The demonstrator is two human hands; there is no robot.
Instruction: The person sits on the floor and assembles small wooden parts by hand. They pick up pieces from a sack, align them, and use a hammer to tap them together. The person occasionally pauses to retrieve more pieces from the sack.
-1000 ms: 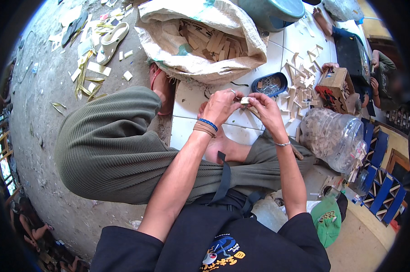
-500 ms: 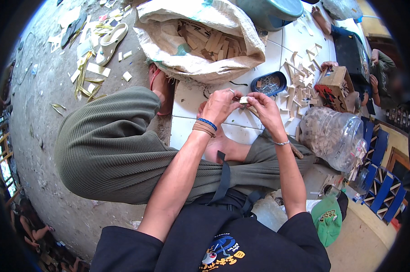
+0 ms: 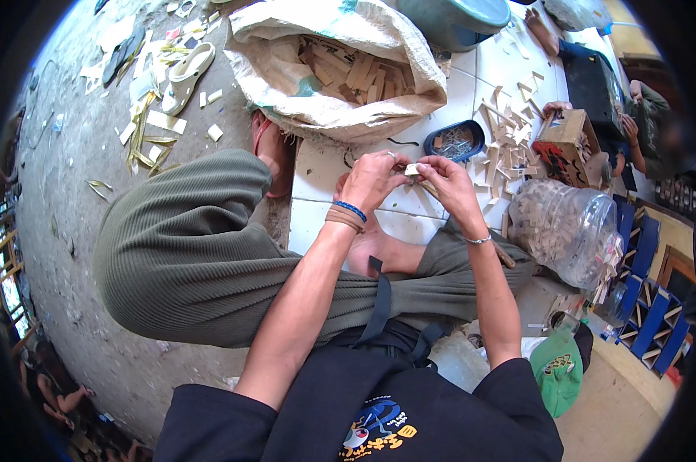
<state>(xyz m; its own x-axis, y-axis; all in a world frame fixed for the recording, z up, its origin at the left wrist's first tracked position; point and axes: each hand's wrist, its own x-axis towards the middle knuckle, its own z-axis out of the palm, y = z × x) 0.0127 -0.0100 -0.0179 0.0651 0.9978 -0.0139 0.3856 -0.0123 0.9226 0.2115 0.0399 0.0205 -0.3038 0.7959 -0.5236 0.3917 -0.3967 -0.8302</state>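
Observation:
My left hand (image 3: 369, 182) and my right hand (image 3: 446, 185) meet above the white tiles, over my bare foot. Between them is a small pale wooden piece (image 3: 412, 169), pinched by the right thumb and fingers. The left fingers are closed against its other side; whether they grip it or something smaller is hidden. Just beyond the right hand stands a blue oval tub (image 3: 456, 142) of thin metal nails. To its right, small wooden pieces (image 3: 510, 138) lie in a loose pile on the tiles.
Ahead sits a large white woven sack (image 3: 332, 115) of wooden strips. A clear plastic jug (image 3: 567, 231) full of wood pieces lies at right, near a cardboard box (image 3: 567, 146) and another person's hands. A green cap (image 3: 556, 373) rests at lower right, a pale clog (image 3: 188, 77) on the left ground.
My hands stay nearly still, closed around the same small wooden piece. The view has shifted very slightly.

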